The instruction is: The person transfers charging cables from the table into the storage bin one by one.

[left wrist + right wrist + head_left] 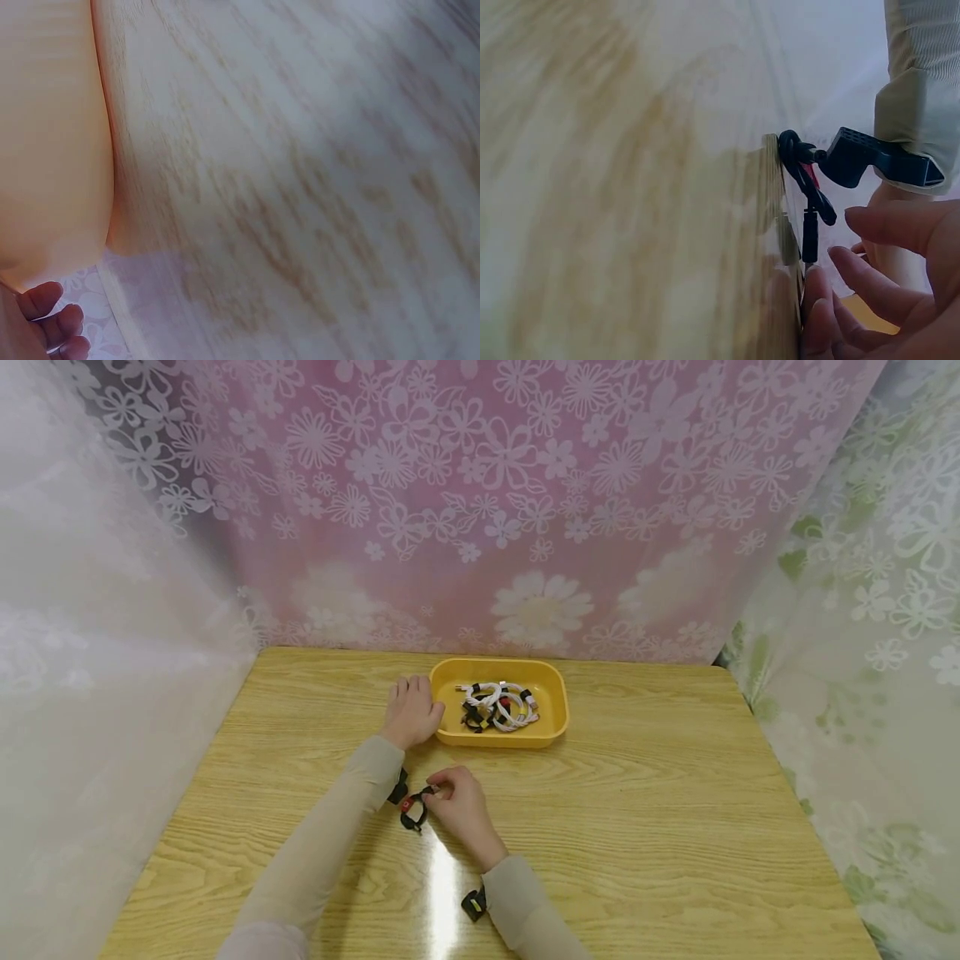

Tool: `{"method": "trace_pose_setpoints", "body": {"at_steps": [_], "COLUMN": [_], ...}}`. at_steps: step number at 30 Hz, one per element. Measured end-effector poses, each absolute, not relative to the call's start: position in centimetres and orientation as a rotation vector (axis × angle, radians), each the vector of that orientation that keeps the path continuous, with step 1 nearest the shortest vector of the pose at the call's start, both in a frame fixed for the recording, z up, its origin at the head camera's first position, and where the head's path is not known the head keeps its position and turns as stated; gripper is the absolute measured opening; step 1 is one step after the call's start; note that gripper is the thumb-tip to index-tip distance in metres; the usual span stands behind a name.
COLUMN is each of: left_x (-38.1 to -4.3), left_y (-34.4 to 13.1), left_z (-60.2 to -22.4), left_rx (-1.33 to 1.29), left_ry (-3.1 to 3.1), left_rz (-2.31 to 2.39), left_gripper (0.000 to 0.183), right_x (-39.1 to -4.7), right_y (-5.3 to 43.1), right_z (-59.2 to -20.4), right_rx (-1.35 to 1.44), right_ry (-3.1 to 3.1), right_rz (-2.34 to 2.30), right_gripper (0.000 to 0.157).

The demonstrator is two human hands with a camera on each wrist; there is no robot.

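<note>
A yellow plastic tray (498,740) sits near the far edge of the table. My left hand (411,710) holds its left side, with the thumb over the rim and the fingers outside; the curled fingers (56,322) show in the left wrist view beside the tray's wall (52,135). A small coiled black cable (414,812) with a red tie lies nearer to me. At its plug end is my right hand (461,810), thumb and forefinger on either side. In the right wrist view the thumb (892,223) stands apart from the black plug (810,236).
Inside the tray lie coiled white cables (517,718) and dark cables (474,717) with black and yellow ties. Black wrist cameras (474,903) sit at both sleeves, the left one close to the black cable. A pink floral curtain (480,527) hangs behind the wooden table (637,810).
</note>
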State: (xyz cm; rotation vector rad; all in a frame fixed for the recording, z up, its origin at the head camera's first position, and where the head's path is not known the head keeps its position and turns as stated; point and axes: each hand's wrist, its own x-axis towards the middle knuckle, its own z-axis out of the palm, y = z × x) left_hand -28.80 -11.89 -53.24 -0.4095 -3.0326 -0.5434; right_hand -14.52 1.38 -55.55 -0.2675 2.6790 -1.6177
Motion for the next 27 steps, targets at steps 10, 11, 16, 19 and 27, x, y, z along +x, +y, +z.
{"method": "trace_pose_setpoints", "body": {"at_steps": [10, 11, 16, 19, 27], "left_x": [-28.7, -28.7, -28.6, -28.6, -28.6], "left_y": [-11.8, -11.9, -11.9, -11.9, -11.9], "left_z": [-53.1, -53.1, -53.1, -53.2, -53.2], "left_rx": [-0.400, -0.401, -0.410, -0.416, -0.427], "left_ry": [-3.034, -3.033, -3.029, -3.030, -3.024], "left_rz": [-0.549, -0.553, -0.560, -0.551, -0.564], "left_gripper": [0.018, 0.018, 0.018, 0.018, 0.018], "right_x": [-14.6, -14.6, -14.5, -14.5, -14.4], "right_y": [1.4, 1.4, 1.6, 1.6, 1.7], "right_z": [-55.3, -55.3, -55.1, -55.0, -54.3], "right_rx": [-0.283, -0.282, -0.297, -0.325, -0.335], "right_ry": [2.667, 2.659, 2.648, 2.663, 2.652], "right_rz": [-1.444, -1.442, -1.415, -1.371, -1.303], "right_gripper": [0.017, 0.017, 0.014, 0.014, 0.013]}}
